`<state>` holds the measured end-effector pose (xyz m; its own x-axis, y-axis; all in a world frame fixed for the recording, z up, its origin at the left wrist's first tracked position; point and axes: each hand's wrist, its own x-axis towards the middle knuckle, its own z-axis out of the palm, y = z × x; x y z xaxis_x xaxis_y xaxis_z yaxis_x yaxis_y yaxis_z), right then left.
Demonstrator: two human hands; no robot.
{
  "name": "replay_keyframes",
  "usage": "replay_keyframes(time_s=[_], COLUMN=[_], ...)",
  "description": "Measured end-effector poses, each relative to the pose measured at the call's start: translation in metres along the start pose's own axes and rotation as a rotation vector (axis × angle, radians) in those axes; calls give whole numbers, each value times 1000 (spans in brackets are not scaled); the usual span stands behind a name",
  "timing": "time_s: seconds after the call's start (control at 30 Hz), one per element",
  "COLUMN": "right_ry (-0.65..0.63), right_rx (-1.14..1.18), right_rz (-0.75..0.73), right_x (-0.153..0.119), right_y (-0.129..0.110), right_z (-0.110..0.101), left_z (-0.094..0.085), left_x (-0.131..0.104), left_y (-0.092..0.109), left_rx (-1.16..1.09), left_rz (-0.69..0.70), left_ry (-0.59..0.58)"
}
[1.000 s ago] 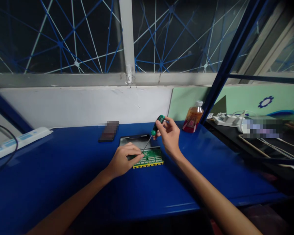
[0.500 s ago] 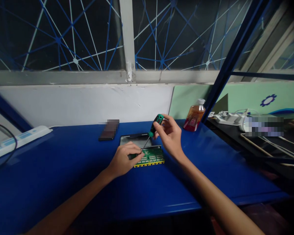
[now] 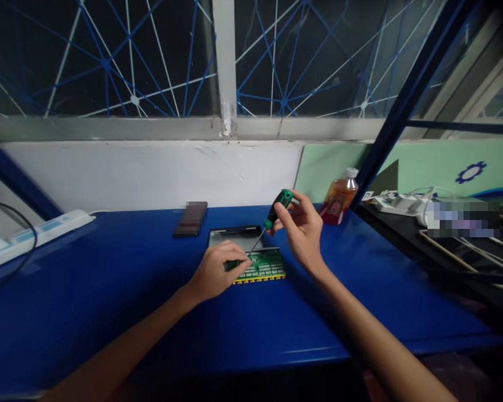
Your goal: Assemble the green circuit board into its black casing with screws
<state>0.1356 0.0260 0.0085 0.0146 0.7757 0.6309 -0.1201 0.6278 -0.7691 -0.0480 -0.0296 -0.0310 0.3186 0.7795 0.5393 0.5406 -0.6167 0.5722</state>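
Observation:
My right hand (image 3: 305, 231) grips the green and black handle of a screwdriver (image 3: 278, 207), its thin shaft slanting down to the left. My left hand (image 3: 216, 269) has thumb and forefinger pinched together right by the screwdriver's tip. Whatever lies between those fingertips is too small to make out. Beneath them lies a green circuit board (image 3: 270, 264) with rows of pale parts and a yellow strip along its near edge. Part of the board is covered by my left fingers. Just behind the board sits a shallow grey case (image 3: 228, 239) with a black rim.
On the blue table (image 3: 159, 324), a dark phone-like slab (image 3: 191, 220) lies at the back. A bottle of amber drink (image 3: 339, 198) stands at the back right. A white power strip (image 3: 37, 240) is at the left edge. Cables and adapters (image 3: 402, 204) clutter a dark surface to the right.
The whole view has shifted slightly, so everything appears a little further right. Both hands keep nearly the same pose, the screwdriver still slanting to the left fingertips.

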Motion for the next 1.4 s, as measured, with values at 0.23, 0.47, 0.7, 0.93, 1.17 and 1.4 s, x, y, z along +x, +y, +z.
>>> replay_keyframes(time_s=[0.23, 0.47, 0.7, 0.93, 1.17, 1.4], right_ry=[-27, -48, -58, -48, -42, -59], right_rx=[-26, -92, -139, -102, -103, -247], right_rz=[-7, -33, -30, -39, -23, -67], right_x=[-3, -5, -6, -5, -6, -4], right_y=[-1, -2, -4, -4, -4, -5], right_z=[1, 1, 1, 2, 2, -4], left_z=[2, 2, 2, 2, 3, 2], left_x=[-1, -2, -2, -2, -2, -2], left_y=[-4, -5, -5, -5, -6, -1], left_rx=[44, 58, 62, 58, 46, 102], left_rz=[17, 10, 18, 8, 10, 21], left_ry=[5, 1, 8, 7, -4, -7])
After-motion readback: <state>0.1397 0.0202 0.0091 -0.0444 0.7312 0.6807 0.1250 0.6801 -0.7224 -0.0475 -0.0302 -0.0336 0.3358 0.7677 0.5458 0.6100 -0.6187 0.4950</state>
